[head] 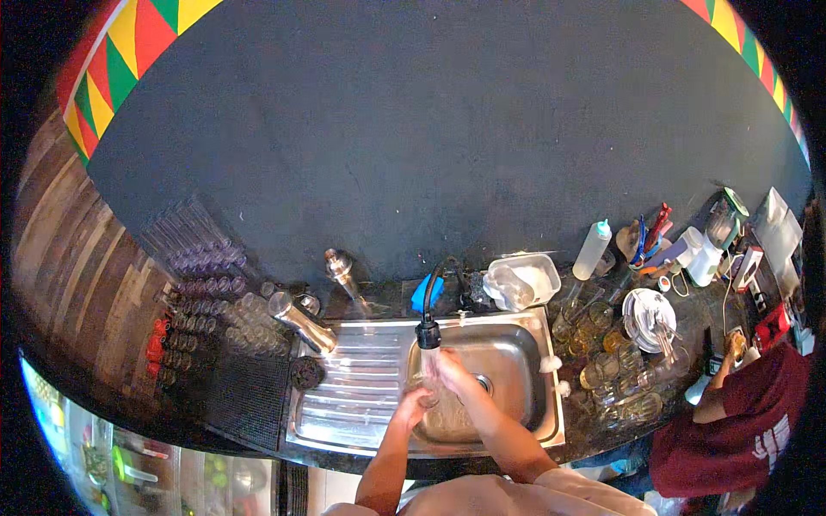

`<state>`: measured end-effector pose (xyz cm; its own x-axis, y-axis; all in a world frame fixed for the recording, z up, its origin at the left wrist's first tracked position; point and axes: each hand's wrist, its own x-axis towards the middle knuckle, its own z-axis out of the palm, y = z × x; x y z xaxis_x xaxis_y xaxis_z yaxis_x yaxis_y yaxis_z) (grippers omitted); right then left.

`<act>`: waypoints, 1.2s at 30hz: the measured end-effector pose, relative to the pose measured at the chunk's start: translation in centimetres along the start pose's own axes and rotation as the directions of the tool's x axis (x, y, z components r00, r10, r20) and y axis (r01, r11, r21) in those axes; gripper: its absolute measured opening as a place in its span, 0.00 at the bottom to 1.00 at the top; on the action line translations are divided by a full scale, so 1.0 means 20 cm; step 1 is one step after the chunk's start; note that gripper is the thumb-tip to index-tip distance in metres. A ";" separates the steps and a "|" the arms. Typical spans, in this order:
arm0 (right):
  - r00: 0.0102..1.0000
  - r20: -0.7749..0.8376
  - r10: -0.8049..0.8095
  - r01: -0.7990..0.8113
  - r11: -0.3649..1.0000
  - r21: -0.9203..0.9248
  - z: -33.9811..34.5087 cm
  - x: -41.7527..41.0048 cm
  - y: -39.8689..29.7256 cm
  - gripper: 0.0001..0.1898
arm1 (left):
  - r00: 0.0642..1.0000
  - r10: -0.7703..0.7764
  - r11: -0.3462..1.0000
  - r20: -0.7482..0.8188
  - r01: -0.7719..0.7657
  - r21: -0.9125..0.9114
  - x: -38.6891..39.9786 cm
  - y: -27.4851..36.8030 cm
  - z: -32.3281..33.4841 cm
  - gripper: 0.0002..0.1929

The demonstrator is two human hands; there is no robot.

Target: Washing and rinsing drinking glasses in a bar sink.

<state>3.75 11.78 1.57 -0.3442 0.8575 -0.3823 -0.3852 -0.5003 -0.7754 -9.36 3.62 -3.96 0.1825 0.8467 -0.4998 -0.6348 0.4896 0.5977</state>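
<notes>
Under the running water of a black flexible faucet [428,332], my left hand [413,406] grips a clear glass [428,392] at the left side of the steel sink basin [516,413]. My right hand [450,369] is at the glass's upper right, in or beside the stream; whether it also grips the glass cannot be told. The ribbed steel drainboard [355,387] lies left of the basin. A blue sponge [428,292] rests behind the faucet.
Right of the sink stand many used glasses [600,371] and stacked white plates [645,316] with cutlery. A plastic tub [545,277] sits behind the basin. Left are a metal shaker [303,322], rows of glasses [258,316] and a black mat [248,393]. A person in dark red [729,419] works at far right.
</notes>
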 end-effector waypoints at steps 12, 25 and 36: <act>0.943 0.324 0.078 -0.203 0.905 0.374 0.04 -0.07 -0.09 0.10 | 0.983 -0.077 0.966 0.168 0.032 0.257 0.07 -0.09 -0.05 0.13; 0.984 -0.105 0.141 -0.089 0.916 0.390 0.06 0.01 0.00 0.03 | 0.996 -0.084 0.956 0.036 0.071 0.283 0.08 -0.12 -0.05 0.14; 0.904 -0.325 -0.276 0.196 0.946 -0.258 -0.41 0.14 -0.17 0.09 | 0.986 -0.051 0.998 0.158 0.043 0.049 0.04 -0.05 0.18 0.23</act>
<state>11.24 16.83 -0.96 0.0733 0.9528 -0.2947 -0.2111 -0.2740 -0.9383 -5.92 4.59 -2.67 0.3305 0.8431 -0.4242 -0.5885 0.5355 0.6058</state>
